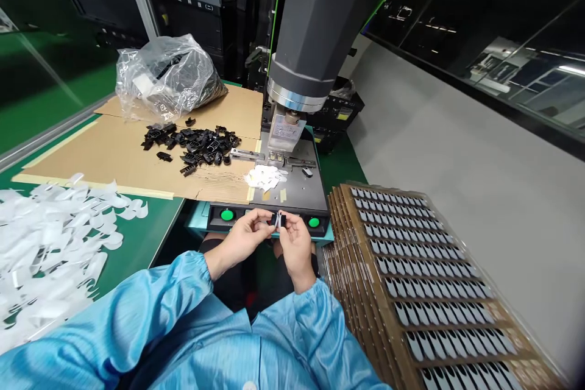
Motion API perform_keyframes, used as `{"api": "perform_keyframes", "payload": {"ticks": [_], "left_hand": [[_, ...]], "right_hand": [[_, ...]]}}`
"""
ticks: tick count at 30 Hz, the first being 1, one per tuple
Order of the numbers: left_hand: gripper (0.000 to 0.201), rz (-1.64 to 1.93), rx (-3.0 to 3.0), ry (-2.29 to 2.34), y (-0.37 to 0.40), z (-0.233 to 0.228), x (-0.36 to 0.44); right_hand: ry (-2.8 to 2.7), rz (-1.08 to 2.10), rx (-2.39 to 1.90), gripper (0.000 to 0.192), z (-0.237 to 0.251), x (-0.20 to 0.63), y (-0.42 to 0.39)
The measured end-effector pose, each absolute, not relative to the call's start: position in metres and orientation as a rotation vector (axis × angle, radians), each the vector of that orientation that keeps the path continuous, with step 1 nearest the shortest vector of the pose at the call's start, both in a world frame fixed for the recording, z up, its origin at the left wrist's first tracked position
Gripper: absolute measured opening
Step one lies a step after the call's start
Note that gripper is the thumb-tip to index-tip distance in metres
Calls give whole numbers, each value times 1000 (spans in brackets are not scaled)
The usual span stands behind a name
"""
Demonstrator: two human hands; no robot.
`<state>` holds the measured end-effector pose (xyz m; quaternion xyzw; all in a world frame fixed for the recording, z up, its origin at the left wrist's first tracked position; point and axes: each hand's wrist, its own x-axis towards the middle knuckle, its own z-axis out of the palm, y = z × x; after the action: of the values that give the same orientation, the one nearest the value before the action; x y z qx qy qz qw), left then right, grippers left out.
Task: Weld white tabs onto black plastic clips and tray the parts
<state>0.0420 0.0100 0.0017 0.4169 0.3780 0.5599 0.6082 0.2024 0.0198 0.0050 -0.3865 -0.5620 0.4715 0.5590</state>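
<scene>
My left hand (243,233) pinches a small black plastic part (283,220) from one side, and my right hand (295,247) pinches it from the other. A thin whitish strip shows in the middle of the part; whether it is one piece or two held together, I cannot tell. Both hands are just in front of the press base, between its two green buttons (227,214). Behind them, a small heap of white pieces (265,177) lies on the metal plate of the press (299,186). Farther left, many loose black plastic parts (205,147) are spread on cardboard.
The grey press head (306,18) hangs over the plate. A clear plastic bag (167,82) of black parts sits on the cardboard (114,161). White film scraps (59,244) cover the green table at left. Stacked trays (439,274) of grey-and-black oval pieces stand at right.
</scene>
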Motion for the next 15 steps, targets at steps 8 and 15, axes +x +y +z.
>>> {"api": "perform_keyframes", "payload": {"ticks": [8,15], "left_hand": [[50,1280,931,904,9,5,44],[54,1262,934,916,9,5,42]], "right_hand": [[-1309,1115,-901,31,0,201,22],[-1302,1124,-912,31,-2,200,23]]}}
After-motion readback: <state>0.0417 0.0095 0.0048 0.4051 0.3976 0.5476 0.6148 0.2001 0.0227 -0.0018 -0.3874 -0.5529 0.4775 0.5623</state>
